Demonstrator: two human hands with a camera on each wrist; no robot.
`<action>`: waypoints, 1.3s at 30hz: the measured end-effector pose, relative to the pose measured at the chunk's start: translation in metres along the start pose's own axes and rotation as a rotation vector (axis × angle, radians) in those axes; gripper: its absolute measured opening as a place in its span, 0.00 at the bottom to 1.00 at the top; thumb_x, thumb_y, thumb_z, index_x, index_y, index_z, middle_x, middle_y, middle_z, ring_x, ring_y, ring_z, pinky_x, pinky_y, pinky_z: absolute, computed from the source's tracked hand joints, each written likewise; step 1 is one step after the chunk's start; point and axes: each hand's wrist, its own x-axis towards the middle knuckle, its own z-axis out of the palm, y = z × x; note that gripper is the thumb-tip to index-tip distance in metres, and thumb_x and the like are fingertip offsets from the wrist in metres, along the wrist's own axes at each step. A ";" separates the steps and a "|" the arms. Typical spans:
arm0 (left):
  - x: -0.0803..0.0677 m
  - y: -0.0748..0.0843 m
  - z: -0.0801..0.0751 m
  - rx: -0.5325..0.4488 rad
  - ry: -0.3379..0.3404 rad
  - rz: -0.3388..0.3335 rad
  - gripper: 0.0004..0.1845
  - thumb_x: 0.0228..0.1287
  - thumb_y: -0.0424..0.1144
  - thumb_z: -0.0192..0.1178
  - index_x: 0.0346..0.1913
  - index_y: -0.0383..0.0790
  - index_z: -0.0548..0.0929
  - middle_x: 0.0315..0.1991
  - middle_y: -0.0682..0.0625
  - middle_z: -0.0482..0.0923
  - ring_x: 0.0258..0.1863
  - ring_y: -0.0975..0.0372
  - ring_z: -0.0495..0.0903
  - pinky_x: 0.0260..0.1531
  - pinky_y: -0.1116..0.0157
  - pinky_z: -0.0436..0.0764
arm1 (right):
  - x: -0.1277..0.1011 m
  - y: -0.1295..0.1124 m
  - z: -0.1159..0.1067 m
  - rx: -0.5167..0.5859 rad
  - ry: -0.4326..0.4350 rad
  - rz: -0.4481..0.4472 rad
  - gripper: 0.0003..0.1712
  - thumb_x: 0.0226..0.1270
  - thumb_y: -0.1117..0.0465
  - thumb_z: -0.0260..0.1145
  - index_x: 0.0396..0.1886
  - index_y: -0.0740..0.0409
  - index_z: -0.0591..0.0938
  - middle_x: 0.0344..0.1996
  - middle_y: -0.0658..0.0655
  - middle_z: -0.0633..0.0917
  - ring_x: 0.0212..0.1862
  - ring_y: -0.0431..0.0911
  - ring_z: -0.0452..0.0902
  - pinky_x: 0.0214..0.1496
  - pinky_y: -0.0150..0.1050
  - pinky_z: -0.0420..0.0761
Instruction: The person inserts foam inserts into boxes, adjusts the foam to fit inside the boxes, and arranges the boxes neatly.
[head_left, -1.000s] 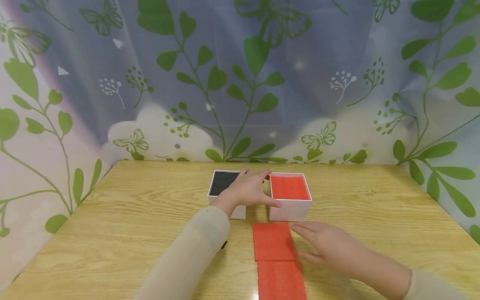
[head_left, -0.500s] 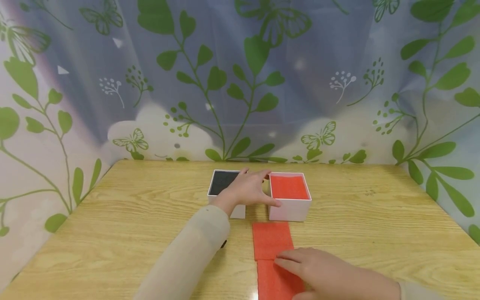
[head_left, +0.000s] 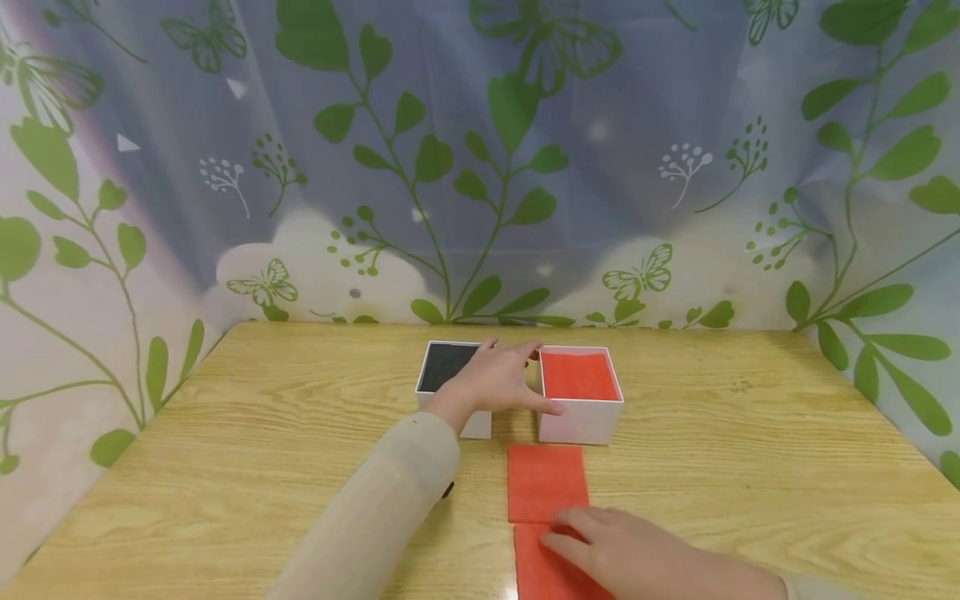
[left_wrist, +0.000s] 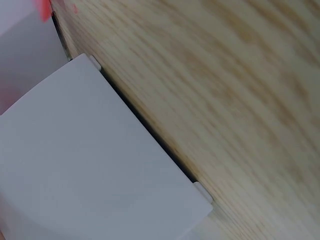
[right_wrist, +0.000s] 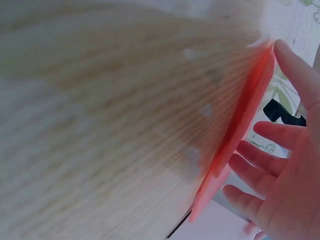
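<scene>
My left hand (head_left: 498, 379) reaches between two white boxes and grips the left side of the right-hand box (head_left: 577, 421), thumb on its front and index finger at its back corner. Red material (head_left: 581, 377) fills that box nearly to the rim. The left-hand box (head_left: 476, 427), partly behind my hand, holds black material (head_left: 447, 367). My right hand (head_left: 630, 550) is over the nearer red square sheet (head_left: 534, 567), fingers loosely bent. In the right wrist view its thumb meets the sheet's edge and the other fingers are spread. A farther red square (head_left: 546, 483) lies just beyond it, flat.
The boxes and sheets stand on a wood-grain table (head_left: 750, 450). Behind it hangs a leaf-patterned cloth (head_left: 480, 167). A white box face (left_wrist: 95, 150) with small feet fills much of the left wrist view. A small dark piece (head_left: 448, 490) shows beside my left sleeve.
My right hand has moved from beside the farther red square toward me, onto the nearer one, and its fingers have bent more. The left hand and both boxes have stayed put.
</scene>
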 end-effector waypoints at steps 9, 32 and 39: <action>0.000 0.000 0.000 -0.003 0.001 0.000 0.55 0.43 0.71 0.62 0.72 0.47 0.55 0.61 0.56 0.71 0.58 0.64 0.71 0.68 0.56 0.39 | 0.000 -0.001 -0.002 0.123 -0.078 0.006 0.40 0.63 0.30 0.45 0.64 0.51 0.70 0.57 0.51 0.72 0.56 0.46 0.69 0.53 0.41 0.76; 0.001 0.001 0.000 -0.012 -0.001 -0.002 0.56 0.43 0.71 0.62 0.72 0.47 0.56 0.60 0.56 0.71 0.58 0.64 0.70 0.68 0.55 0.39 | -0.004 -0.005 -0.008 0.125 -0.068 0.065 0.42 0.63 0.29 0.44 0.67 0.51 0.65 0.59 0.56 0.71 0.58 0.51 0.69 0.54 0.45 0.74; 0.001 -0.001 0.000 -0.007 -0.001 -0.003 0.55 0.43 0.71 0.62 0.72 0.47 0.56 0.61 0.57 0.70 0.61 0.63 0.68 0.68 0.56 0.39 | -0.004 -0.003 -0.016 0.123 -0.100 0.095 0.47 0.58 0.25 0.45 0.71 0.46 0.60 0.62 0.54 0.69 0.60 0.51 0.67 0.56 0.49 0.73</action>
